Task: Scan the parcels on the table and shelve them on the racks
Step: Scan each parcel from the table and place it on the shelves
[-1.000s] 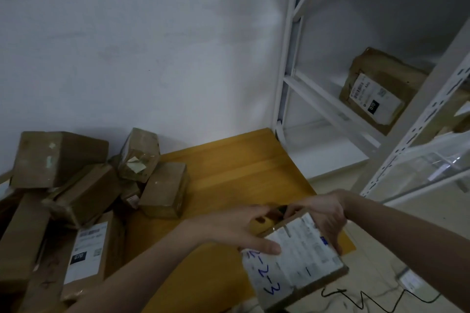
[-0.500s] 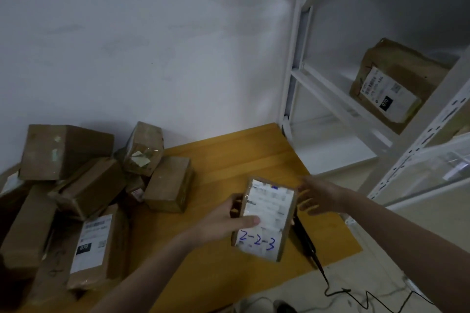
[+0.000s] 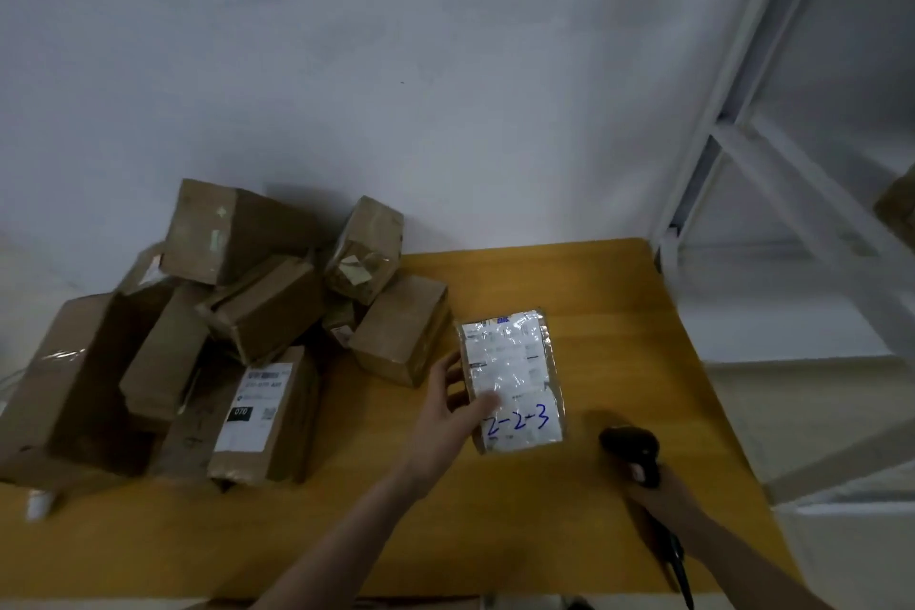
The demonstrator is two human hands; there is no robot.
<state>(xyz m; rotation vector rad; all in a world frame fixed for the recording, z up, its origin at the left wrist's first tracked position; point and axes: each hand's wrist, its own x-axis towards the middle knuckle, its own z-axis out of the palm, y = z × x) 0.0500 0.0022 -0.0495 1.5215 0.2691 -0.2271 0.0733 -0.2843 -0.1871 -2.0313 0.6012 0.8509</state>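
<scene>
A small parcel [image 3: 515,374] with a white label marked "2-2-3" in blue lies over the yellow table [image 3: 619,312], label facing up. My left hand [image 3: 453,404] holds it by its left edge, thumb on the label. My right hand [image 3: 658,493] grips a black barcode scanner [image 3: 634,453] to the right of the parcel, its head pointing toward it. A cable runs from the scanner down off the table's front edge.
A heap of several brown cardboard parcels [image 3: 237,327] fills the table's left half, one with a white label [image 3: 255,406]. A white metal rack [image 3: 772,164] stands at the right, with a brown parcel [image 3: 898,208] on a shelf at the frame edge.
My right hand let go of the parcel and picked up the scanner. My left hand brought the parcel down over the table, label up. The view has turned left, away from the rack.
</scene>
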